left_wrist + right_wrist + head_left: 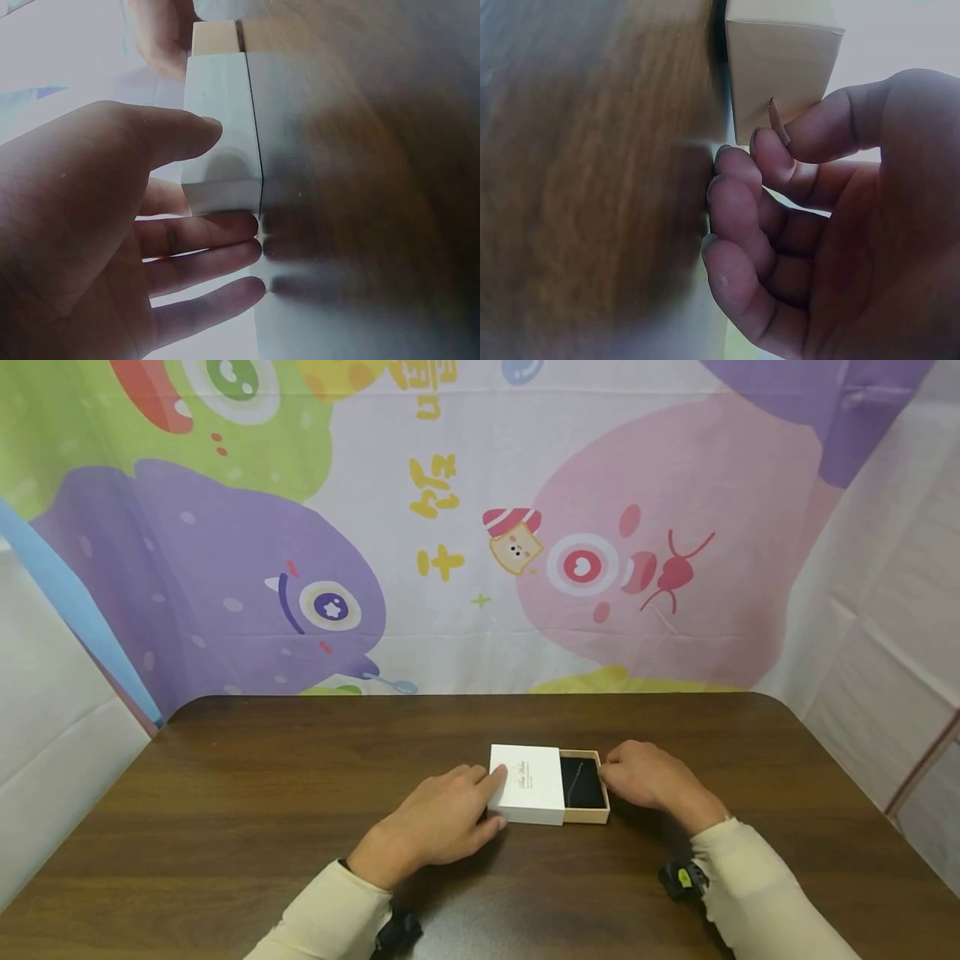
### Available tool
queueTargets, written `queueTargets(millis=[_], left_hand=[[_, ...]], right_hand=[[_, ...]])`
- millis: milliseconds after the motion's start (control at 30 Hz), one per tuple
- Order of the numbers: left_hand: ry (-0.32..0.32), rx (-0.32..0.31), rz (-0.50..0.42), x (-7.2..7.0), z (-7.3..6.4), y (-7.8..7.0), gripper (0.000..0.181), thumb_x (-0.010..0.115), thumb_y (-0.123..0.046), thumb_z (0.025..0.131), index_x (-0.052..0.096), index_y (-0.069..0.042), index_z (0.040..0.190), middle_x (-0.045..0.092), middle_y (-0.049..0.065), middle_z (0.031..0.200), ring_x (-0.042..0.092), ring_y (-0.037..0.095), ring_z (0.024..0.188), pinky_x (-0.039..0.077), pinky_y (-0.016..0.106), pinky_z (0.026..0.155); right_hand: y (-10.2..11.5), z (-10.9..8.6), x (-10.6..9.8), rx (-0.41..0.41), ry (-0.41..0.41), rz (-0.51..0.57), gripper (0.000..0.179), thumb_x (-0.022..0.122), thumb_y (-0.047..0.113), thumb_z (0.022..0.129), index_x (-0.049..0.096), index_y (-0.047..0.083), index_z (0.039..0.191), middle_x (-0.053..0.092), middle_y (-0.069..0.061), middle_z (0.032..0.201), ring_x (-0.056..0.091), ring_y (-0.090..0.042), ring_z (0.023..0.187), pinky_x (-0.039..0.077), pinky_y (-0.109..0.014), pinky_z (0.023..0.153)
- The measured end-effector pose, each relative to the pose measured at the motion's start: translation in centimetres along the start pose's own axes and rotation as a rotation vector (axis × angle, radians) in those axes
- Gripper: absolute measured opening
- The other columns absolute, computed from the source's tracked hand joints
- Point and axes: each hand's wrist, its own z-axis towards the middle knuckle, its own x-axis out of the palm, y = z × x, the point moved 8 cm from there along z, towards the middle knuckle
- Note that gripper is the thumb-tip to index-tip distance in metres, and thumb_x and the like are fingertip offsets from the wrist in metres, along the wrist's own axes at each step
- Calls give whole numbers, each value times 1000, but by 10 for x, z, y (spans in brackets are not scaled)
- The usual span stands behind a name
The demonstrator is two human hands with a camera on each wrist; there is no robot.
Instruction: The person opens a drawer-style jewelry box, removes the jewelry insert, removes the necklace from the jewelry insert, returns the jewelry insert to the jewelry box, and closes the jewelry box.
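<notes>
A white jewelry box sleeve (534, 802) with small printed lettering lies on the table, a tan drawer (587, 816) partly out of its right end. Inside the drawer is a black pad (591, 785) with a thin silver-coloured chain (575, 783) on it. My left hand (438, 821) holds the sleeve's left part, the index finger on top and the thumb at the near side. In the left wrist view, the other fingers extend by its end. Thumb and index finger of my right hand (651, 774) pinch a small brown ribbon tab (777, 120) on the drawer's end.
The dark wooden table (225, 827) has rounded far corners. Behind it hangs a cloth backdrop (465, 635) printed with cartoon creatures, and pale cloth walls stand at both sides. A dark wrist device (682, 878) sits beneath the right sleeve.
</notes>
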Motion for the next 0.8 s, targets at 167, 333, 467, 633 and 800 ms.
queueTargets(millis=[167, 333, 467, 633, 800], left_hand=[[6, -4, -2, 1, 0, 0, 57, 62, -38, 98, 52, -3, 141, 64, 9, 114, 61, 22, 99, 53, 38, 80], [-4, 1, 3, 0, 0, 0, 56, 63, -38, 98, 52, -3, 141, 64, 9, 112, 61, 22, 98, 53, 38, 79], [-3, 0, 4, -1, 0, 0, 57, 63, -38, 98, 52, -2, 141, 65, 10, 113, 61, 22, 99, 53, 38, 80], [4, -5, -2, 0, 0, 0, 57, 62, -38, 98, 52, -3, 141, 64, 10, 115, 61, 23, 101, 53, 39, 82], [12, -7, -3, 1, 0, 0, 57, 62, -38, 99, 51, -3, 142, 64, 10, 115, 61, 22, 101, 53, 38, 81]], right_hand=[[-1, 0, 1, 7, 2, 14, 30, 48, 21, 90, 53, 15, 62, 52, 0, 63, 49, -18, 60, 37, -34, 55], [-1, -1, 0, 7, 4, 26, 30, 47, 21, 91, 56, 15, 64, 55, 1, 64, 49, -17, 58, 37, -34, 55], [-1, -2, 0, 12, 14, 29, 31, 46, 22, 93, 56, 15, 64, 55, 1, 65, 50, -18, 59, 38, -34, 55], [-4, -3, -1, 33, 27, 34, 31, 45, 23, 94, 57, 15, 66, 57, 1, 66, 51, -18, 60, 39, -35, 56], [-5, -3, 0, 35, 32, 39, 32, 45, 23, 94, 57, 14, 65, 57, 0, 66, 51, -18, 60, 39, -35, 56]])
